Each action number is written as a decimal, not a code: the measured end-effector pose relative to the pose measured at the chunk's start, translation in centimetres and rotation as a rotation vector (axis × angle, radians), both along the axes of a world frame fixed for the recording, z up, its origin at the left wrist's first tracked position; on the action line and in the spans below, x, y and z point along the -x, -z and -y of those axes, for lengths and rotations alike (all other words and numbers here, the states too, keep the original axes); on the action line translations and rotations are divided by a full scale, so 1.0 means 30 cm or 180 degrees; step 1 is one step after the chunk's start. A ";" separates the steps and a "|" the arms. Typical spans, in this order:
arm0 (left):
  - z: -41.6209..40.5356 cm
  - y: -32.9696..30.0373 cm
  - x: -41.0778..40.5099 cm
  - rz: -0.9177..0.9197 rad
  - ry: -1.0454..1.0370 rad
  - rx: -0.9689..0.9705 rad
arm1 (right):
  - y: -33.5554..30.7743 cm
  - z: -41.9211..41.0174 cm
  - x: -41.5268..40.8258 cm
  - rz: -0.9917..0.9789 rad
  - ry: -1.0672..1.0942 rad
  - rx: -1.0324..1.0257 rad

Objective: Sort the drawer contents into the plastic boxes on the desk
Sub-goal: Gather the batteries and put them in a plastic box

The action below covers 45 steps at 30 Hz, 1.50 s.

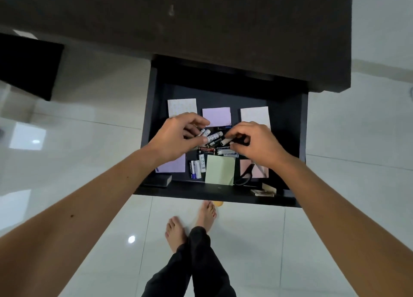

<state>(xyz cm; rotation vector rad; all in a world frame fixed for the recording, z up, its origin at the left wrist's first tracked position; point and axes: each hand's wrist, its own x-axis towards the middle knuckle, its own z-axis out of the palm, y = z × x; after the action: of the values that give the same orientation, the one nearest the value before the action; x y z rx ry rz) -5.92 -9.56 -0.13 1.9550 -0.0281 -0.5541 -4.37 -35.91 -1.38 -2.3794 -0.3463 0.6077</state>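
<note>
The black drawer (pixel 214 195) stands pulled out from under the dark desk (pixel 201 24). Loose batteries (pixel 202 163) lie in its middle among sticky note pads: purple (pixel 216 116), green (pixel 220 169), pink (pixel 259 172) and white (pixel 181 107). My left hand (pixel 176 135) curls its fingers round several white batteries (pixel 209 135). My right hand (pixel 257 142) pinches a battery (pixel 225 141) with curled fingers. Black scissors (pixel 245 175) lie on the pink pad, partly under my right wrist. No plastic boxes are in view.
A small black box (pixel 158 180) sits at the drawer's front left corner and small flat boxes (pixel 263 191) at the front right. Glossy white floor tiles surround the desk. My bare feet (pixel 190 223) stand just before the drawer front. A dark object (pixel 26 66) is at the left.
</note>
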 end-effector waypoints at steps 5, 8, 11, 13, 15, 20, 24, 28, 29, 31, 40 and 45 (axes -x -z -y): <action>0.029 0.053 0.031 -0.0013 -0.0002 -0.0169 | 0.041 -0.010 0.007 0.0165 0.0007 0.0102; 0.054 0.073 0.033 0.0048 -0.0008 -0.0343 | 0.050 -0.006 0.013 0.0224 0.0020 0.0075; 0.082 0.089 0.021 0.0198 -0.0004 -0.0510 | 0.040 0.002 0.027 0.0211 0.0096 -0.0057; 0.101 0.099 0.020 0.0308 -0.0005 -0.0594 | 0.027 0.013 0.043 0.0208 0.0150 -0.0168; 0.111 0.108 0.022 0.0414 0.0011 -0.0693 | 0.018 0.025 0.059 0.0249 0.0191 -0.0270; 0.100 0.121 0.028 0.0597 0.0136 -0.0811 | -0.003 0.047 0.084 0.0324 0.0347 -0.0378; 0.082 0.109 0.035 0.0721 0.0318 -0.0873 | -0.005 0.060 0.092 0.0160 0.0432 -0.0275; 0.075 0.098 0.041 0.0730 0.0519 -0.0931 | 0.028 0.079 0.094 0.0215 0.0398 -0.0110; 0.074 0.098 0.041 0.0734 0.0555 -0.0952 | 0.040 0.082 0.092 0.0243 0.0342 -0.0012; 0.072 0.097 0.042 0.0748 0.0597 -0.0945 | 0.061 0.086 0.085 0.0250 0.0234 0.0167; 0.078 0.097 0.048 0.0664 0.0476 -0.0775 | 0.062 0.083 0.077 0.0223 0.0152 0.0310; 0.073 0.102 0.044 0.0417 0.0304 -0.0432 | 0.052 0.085 0.085 0.0134 0.0101 0.0172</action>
<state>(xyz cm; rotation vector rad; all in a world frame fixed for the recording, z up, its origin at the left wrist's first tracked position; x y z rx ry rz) -7.25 -11.74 -3.18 2.1287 -0.1709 -0.5003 -6.93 -38.46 -2.94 -2.4477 -0.3136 0.5597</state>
